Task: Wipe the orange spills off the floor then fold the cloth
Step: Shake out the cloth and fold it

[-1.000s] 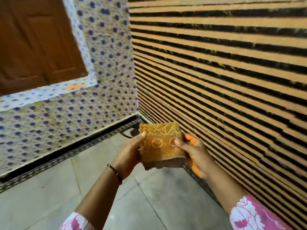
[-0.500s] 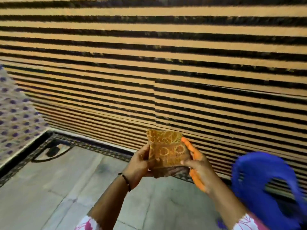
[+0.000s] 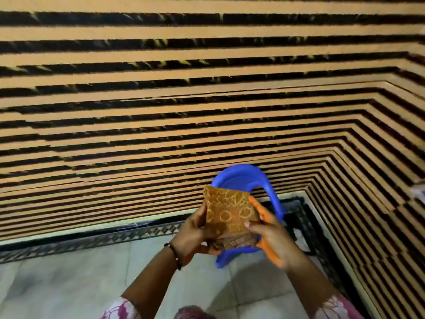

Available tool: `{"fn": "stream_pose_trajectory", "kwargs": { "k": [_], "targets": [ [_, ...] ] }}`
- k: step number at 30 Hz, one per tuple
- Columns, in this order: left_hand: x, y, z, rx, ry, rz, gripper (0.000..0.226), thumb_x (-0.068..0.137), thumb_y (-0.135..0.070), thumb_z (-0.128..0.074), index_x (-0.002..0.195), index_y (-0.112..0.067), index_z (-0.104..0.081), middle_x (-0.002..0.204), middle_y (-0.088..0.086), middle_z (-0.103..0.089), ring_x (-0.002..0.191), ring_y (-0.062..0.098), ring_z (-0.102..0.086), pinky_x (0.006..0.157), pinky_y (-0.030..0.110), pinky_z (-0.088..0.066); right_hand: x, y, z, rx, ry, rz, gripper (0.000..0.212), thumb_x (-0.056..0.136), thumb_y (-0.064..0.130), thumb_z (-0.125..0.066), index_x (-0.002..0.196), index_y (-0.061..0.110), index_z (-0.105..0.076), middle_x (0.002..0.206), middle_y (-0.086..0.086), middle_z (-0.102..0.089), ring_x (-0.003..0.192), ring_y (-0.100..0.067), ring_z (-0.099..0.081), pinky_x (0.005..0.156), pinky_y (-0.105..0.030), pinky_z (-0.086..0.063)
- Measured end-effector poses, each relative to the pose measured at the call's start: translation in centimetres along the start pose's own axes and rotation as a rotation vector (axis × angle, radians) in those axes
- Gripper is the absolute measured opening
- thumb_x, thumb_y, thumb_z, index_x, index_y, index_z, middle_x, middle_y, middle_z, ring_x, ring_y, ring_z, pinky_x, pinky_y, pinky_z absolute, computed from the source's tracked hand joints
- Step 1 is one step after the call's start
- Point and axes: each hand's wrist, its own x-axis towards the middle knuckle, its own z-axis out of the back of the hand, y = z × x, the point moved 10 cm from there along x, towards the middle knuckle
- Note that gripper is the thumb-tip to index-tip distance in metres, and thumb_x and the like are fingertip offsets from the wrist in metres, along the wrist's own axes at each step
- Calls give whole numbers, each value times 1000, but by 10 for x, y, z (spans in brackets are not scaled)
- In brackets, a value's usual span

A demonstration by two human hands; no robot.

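Observation:
The cloth is folded into a small thick square, orange-brown with a yellow ring pattern, and is held upright at chest height. My left hand grips its left edge and lower corner. My right hand holds the right edge, with orange stain on the fingers and the side of the palm. The folded layers show at the cloth's bottom edge. No orange spill shows on the visible grey floor tiles.
A blue plastic chair stands directly behind the cloth, in the corner of the room. Walls with orange and black stripes close in ahead and on the right. A dark patterned border runs along the floor's edge.
The view has swung to the right, away from the flowered wall and door, and the blue chair has come from the right edge to behind the cloth. Both hands keep hold of the folded cloth.

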Motion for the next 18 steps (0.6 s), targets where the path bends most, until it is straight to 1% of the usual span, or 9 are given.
{"fn": "stream_pose_trajectory", "kwargs": {
  "k": [2,4,6,7,9,12,14,16,18],
  "targets": [
    [26,6,-18,-4,23,25,82,69,-7,-65,137,-45,-39,116,0,-65,94,31,-66,71,54,-57,12,1,30,82,-75,-10,58,89,-9,-49,133,29,-47,107,5,-69,103,-25,-65,68,-37,-55],
    [48,8,-30,-18,39,54,83,68,-4,-63,137,-44,-39,120,4,-63,96,30,-65,74,57,-56,24,3,52,120,-128,-36,50,88,-11,-49,126,22,-52,103,-1,-70,91,-23,-67,59,-34,-55],
    [83,16,-38,-33,47,85,84,67,-1,-61,135,-44,-40,121,4,-63,93,29,-66,73,53,-57,48,4,75,110,-133,-70,41,88,-10,-49,122,11,-58,104,-9,-70,90,-26,-68,60,-33,-55],
    [95,20,-40,-46,44,98,82,66,-2,-61,133,-45,-42,118,3,-65,89,29,-66,71,50,-57,58,4,82,111,-128,-84,37,88,-10,-48,117,9,-61,101,-10,-71,87,-25,-69,59,-32,-55],
    [126,29,-45,-99,36,142,76,66,-3,-63,129,-42,-47,110,-1,-69,81,29,-65,71,47,-57,86,-2,108,134,-185,-132,35,86,-13,-46,106,11,-63,90,-9,-72,78,-23,-70,58,-32,-55],
    [167,52,-44,-176,-69,252,63,66,-4,-66,120,-34,-55,95,-5,-72,68,19,-67,66,41,-59,131,-26,140,119,-275,-265,31,83,-14,-50,103,6,-63,85,-12,-70,73,-26,-66,62,-35,-54],
    [192,71,-41,-236,-159,321,57,77,5,-66,122,-28,-55,90,-2,-71,62,17,-67,57,36,-58,157,-45,158,71,-310,-353,24,83,-12,-53,97,6,-63,74,-9,-70,66,-24,-64,60,-34,-52],
    [218,94,-38,-280,-221,389,53,82,8,-64,126,-18,-54,84,-1,-71,60,16,-68,51,35,-57,182,-65,174,11,-331,-436,20,84,-7,-56,95,9,-63,77,-11,-67,68,-25,-61,61,-33,-49],
    [237,118,-35,-309,-270,463,56,77,9,-67,126,-14,-53,78,-3,-72,57,14,-68,47,35,-55,201,-82,187,-25,-346,-489,19,85,-4,-58,92,13,-61,82,-9,-64,73,-25,-58,61,-32,-48]
  ]
}}
